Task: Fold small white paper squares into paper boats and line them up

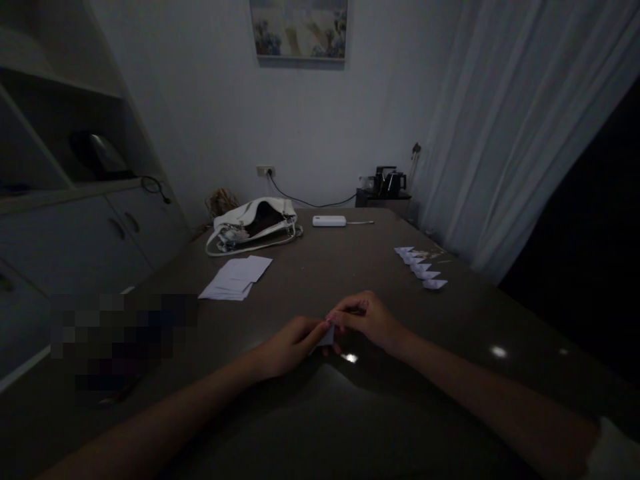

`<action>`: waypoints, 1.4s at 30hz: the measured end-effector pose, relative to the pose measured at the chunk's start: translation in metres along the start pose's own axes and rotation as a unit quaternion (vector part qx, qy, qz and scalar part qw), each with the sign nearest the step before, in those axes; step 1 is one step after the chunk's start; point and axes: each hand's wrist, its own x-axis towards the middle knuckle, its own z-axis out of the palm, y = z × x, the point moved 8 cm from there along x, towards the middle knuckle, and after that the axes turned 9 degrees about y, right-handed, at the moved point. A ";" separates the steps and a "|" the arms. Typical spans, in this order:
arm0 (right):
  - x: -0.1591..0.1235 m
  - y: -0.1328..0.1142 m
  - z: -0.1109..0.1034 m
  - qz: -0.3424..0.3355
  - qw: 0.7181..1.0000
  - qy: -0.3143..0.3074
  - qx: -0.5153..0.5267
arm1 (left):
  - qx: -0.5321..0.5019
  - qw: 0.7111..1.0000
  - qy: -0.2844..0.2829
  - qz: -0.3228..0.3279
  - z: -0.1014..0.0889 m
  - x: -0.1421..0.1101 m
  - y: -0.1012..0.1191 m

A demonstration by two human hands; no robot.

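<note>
Near the middle of the dark table, my left hand (pixel 295 341) and my right hand (pixel 369 319) meet around a small piece of folded white paper (pixel 327 335). My left fingers are closed on it, with the thumb on top. The right thumb and index finger pinch the paper's upper edge. Much of the paper is covered by my fingers, so its full shape cannot be seen. To the right stands a row of several folded paper boats (pixel 421 267). A loose stack of white paper sheets (pixel 236 278) lies to the left.
A white handbag (pixel 253 223) sits open at the table's far left. Beside it lies a white power bank (pixel 329 221) with a short cable. Small scraps (pixel 434 254) lie by the boats. Behind the table, black kettles (pixel 390 181) stand on a low cabinet. A curtain hangs at right.
</note>
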 end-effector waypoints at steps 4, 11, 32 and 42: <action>0.005 -0.001 -0.016 0.009 0.999 0.051 -0.005 | -0.036 0.999 -0.010 -0.001 0.001 0.001 0.001; 0.007 0.002 -0.025 0.037 0.997 0.074 -0.005 | -0.052 0.999 -0.015 -0.002 0.001 0.002 0.002; 0.010 -0.005 -0.021 -0.006 1.000 0.019 -0.023 | 0.127 0.986 0.097 0.045 -0.021 0.003 0.001; 0.010 -0.002 -0.022 -0.020 0.998 0.030 -0.052 | 0.143 0.977 0.046 0.149 -0.006 -0.001 0.013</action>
